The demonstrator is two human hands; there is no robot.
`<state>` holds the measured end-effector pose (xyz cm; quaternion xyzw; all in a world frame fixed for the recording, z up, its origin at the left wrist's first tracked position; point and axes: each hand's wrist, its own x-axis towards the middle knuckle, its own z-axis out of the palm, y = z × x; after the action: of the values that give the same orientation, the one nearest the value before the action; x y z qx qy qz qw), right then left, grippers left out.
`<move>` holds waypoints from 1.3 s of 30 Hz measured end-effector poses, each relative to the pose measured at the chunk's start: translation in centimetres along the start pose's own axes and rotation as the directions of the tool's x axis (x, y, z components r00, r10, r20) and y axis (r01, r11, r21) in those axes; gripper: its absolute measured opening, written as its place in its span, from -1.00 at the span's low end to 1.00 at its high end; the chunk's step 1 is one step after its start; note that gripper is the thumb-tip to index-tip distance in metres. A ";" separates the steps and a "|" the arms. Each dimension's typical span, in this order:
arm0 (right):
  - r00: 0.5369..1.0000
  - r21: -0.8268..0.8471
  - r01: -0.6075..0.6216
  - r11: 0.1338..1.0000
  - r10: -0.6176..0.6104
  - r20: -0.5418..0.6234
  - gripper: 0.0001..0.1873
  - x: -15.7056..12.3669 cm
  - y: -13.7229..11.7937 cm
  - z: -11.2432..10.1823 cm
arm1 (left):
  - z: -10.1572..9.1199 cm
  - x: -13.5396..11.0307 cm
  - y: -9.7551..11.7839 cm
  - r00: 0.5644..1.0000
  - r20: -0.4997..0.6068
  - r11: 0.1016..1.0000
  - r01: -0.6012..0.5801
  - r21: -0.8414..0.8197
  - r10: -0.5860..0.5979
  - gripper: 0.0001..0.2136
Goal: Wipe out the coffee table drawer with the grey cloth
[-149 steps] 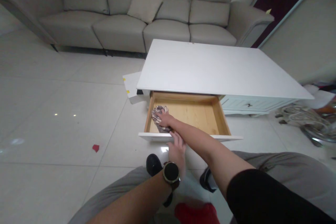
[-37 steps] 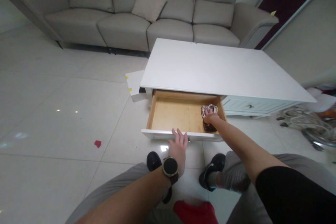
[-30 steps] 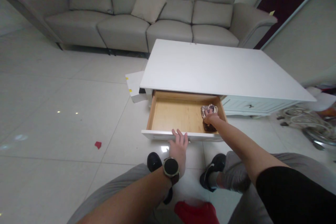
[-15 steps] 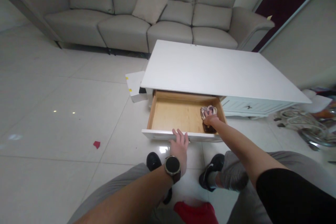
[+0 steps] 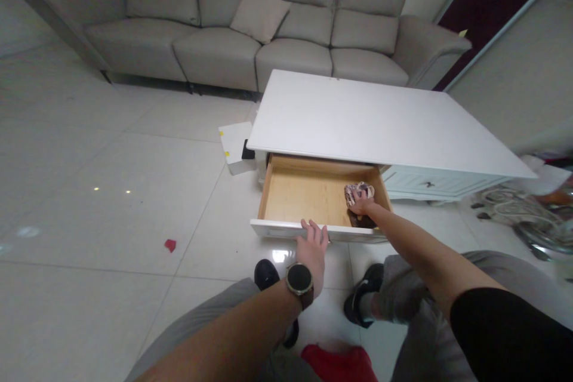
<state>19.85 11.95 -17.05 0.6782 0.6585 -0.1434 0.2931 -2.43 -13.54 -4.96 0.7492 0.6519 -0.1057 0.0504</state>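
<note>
A white-fronted wooden drawer (image 5: 308, 191) is pulled out of the white coffee table (image 5: 380, 122). My left hand (image 5: 312, 248), with a round watch on its wrist, rests its spread fingers over the top edge of the drawer front. Inside the drawer, at its right end, lies a folded bundle (image 5: 351, 190) with a brown and white pattern, apparently cloth. My right hand (image 5: 362, 204) lies on this bundle with the fingers apart, partly covering it. A dark brown item (image 5: 362, 221) sits nearer the drawer front, below that hand; its kind is unclear.
Behind the table stands a grey sofa (image 5: 215, 57) with a cushion (image 5: 260, 12). A white box (image 5: 235, 137) is on the floor at the table's left. One red scrap (image 5: 170, 245) lies on the tiles. Something red (image 5: 338, 364) is between my legs. Metal chair-like frames (image 5: 501, 203) stand at right.
The whole view has shifted slightly, so everything sits a little farther right. My right hand's fingers look more spread on the patterned bundle. The left hand remains on the drawer front.
</note>
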 end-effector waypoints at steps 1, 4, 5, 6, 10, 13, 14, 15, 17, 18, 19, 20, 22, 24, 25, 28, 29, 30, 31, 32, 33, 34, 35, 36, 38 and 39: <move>0.999 -0.001 0.031 1.000 -0.031 -0.027 0.05 -0.3 -0.4 -0.3 | 0.0 0.0 0.0 1.000 -0.002 1.000 -0.004 0.001 0.004 -0.35; 0.976 0.017 0.172 0.985 -0.168 -0.140 0.04 -1.6 -2.7 -0.9 | 0.2 0.1 -0.1 1.000 -0.019 1.000 -0.011 -0.009 0.011 -0.36; 0.961 0.024 0.219 0.975 -0.211 -0.179 0.02 -2.1 -3.8 -1.1 | 0.3 0.2 -0.1 1.000 -0.030 1.000 -0.011 -0.017 0.011 -0.37; 0.944 0.027 0.261 0.965 -0.250 -0.215 -0.01 -2.6 -5.1 -1.4 | 0.4 0.3 0.0 0.999 -0.042 1.000 -0.011 -0.023 0.010 -0.38; 0.846 -0.051 0.434 0.900 -0.426 -0.320 -0.23 -5.0 -11.3 -2.8 | 1.0 0.6 0.4 0.998 -0.056 1.000 -0.011 0.009 0.011 -0.40; 0.702 -0.179 0.556 0.812 -0.574 -0.423 -0.40 -6.5 -16.2 -4.7 | 1.4 0.7 0.4 0.998 -0.060 0.999 -0.027 0.026 0.028 -0.42; 0.641 -0.226 0.581 0.782 -0.610 -0.466 -0.43 -6.8 -17.7 -5.5 | 1.6 0.7 0.4 0.996 -0.079 0.999 -0.031 0.021 0.033 -0.42; 0.581 -0.269 0.595 0.758 -0.636 -0.508 -0.43 -6.9 -19.2 -6.4 | 1.8 0.6 0.3 0.994 -0.106 0.999 -0.036 0.014 0.037 -0.43; 0.496 -0.338 0.603 0.722 -0.672 -0.550 -0.46 -6.7 -21.8 -8.2 | 2.3 0.5 0.1 0.985 -0.163 0.999 -0.047 0.010 0.048 -0.46; 0.482 -0.361 0.600 0.714 -0.682 -0.550 -0.48 -6.4 -22.9 -9.0 | 2.5 0.5 -0.1 0.981 -0.186 0.999 -0.049 0.014 0.051 -0.47; 0.479 -0.378 0.597 0.708 -0.692 -0.540 -0.50 -6.0 -23.9 -9.7 | 2.7 0.5 -0.2 0.978 -0.202 0.999 -0.049 0.020 0.052 -0.48; 0.479 -0.391 0.596 0.702 -0.701 -0.528 -0.52 -5.6 -24.7 -10.2 | 2.9 0.5 -0.2 0.975 -0.214 0.998 -0.052 0.028 0.057 -0.49; 0.472 -0.413 0.601 0.685 -0.720 -0.509 -0.55 -4.8 -25.7 -10.8 | 3.4 0.6 -0.3 0.971 -0.229 0.997 -0.056 0.044 0.064 -0.52; 0.446 -0.439 0.608 0.662 -0.741 -0.502 -0.55 -4.0 -26.0 -10.7 | 3.8 0.7 -0.2 0.970 -0.232 0.997 -0.059 0.057 0.071 -0.53; 0.434 -0.452 0.609 0.652 -0.751 -0.498 -0.54 -3.7 -25.9 -10.5 | 3.9 0.8 -0.2 0.971 -0.229 0.996 -0.059 0.062 0.072 -0.54; 0.406 -0.487 0.615 0.621 -0.778 -0.480 -0.53 -2.5 -24.2 -9.9 | 3.9 0.9 -0.1 0.974 -0.216 0.995 -0.056 0.083 0.072 -0.52; 0.394 -0.492 0.624 0.607 -0.788 -0.473 -0.52 -2.0 -23.2 -9.6 | 3.8 0.9 -0.2 0.975 -0.212 0.994 -0.056 0.091 0.075 -0.51; 0.382 -0.492 0.637 0.594 -0.797 -0.468 -0.52 -1.4 -22.0 -9.4 | 3.7 0.9 -0.2 0.976 -0.206 0.994 -0.055 0.097 0.074 -0.50; 0.374 -0.481 0.653 0.585 -0.802 -0.466 -0.52 -0.7 -20.5 -9.1 | 3.5 0.9 -0.3 0.978 -0.199 0.994 -0.051 0.096 0.069 -0.50; 0.371 -0.459 0.674 0.579 -0.803 -0.467 -0.52 0.0 -18.8 -8.8 | 3.3 0.8 -0.4 0.979 -0.191 0.995 -0.050 0.090 0.066 -0.50; 0.379 -0.424 0.693 0.584 -0.794 -0.475 -0.52 0.6 -17.0 -8.5 | 3.1 0.8 -0.5 0.981 -0.183 0.996 -0.047 0.080 0.061 -0.50; 0.391 -0.379 0.711 0.593 -0.781 -0.487 -0.52 1.2 -15.0 -8.2 | 2.9 0.8 -0.5 0.982 -0.177 0.996 -0.052 0.071 0.063 -0.51; 0.408 -0.326 0.724 0.607 -0.759 -0.507 -0.53 1.7 -12.9 -7.9 | 2.8 0.7 -0.6 0.983 -0.174 0.996 -0.054 0.065 0.065 -0.51; 0.423 -0.277 0.731 0.624 -0.732 -0.534 -0.54 2.1 -10.8 -7.6 | 2.6 0.7 -0.6 0.983 -0.172 0.996 -0.056 0.064 0.066 -0.51; 0.452 -0.251 0.715 0.653 -0.706 -0.545 -0.55 2.2 -7.0 -7.2 | 2.4 0.6 -0.6 0.985 -0.159 0.996 -0.054 0.075 0.065 -0.50; 0.466 -0.243 0.701 0.671 -0.689 -0.555 -0.54 2.1 -5.4 -7.0 | 2.2 0.6 -0.6 0.987 -0.147 0.995 -0.050 0.086 0.062 -0.50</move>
<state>13.41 17.56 -13.85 0.3621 0.9313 -0.0310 -0.0241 -3.15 -13.38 -7.24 0.7745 0.6276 -0.0744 -0.0266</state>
